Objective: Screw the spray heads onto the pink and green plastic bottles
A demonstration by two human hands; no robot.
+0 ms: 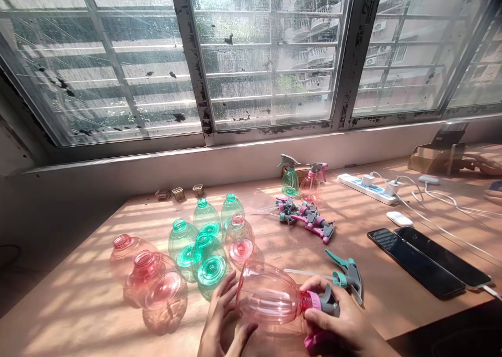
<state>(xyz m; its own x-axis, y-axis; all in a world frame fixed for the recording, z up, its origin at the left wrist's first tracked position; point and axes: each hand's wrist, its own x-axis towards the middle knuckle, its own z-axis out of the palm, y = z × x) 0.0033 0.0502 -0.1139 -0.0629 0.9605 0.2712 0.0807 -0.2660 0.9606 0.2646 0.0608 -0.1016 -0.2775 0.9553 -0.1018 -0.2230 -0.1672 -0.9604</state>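
A clear pink spray bottle lies sideways between my hands, its base to the left. My left hand curls around the base end, its thumb along the lower edge. At the neck, my right hand grips the pink collar of the grey-and-pink spray head; part of the trigger shows below the hand. Just beyond my right hand lies a teal-and-grey spray head with its tube pointing left. Several open green bottles and pink bottles stand to the left.
Two assembled spray bottles stand near the wall, behind a pile of spray heads. On the right are two phones, a white earbud case, a power strip with cables, a cardboard box and another person's hand.
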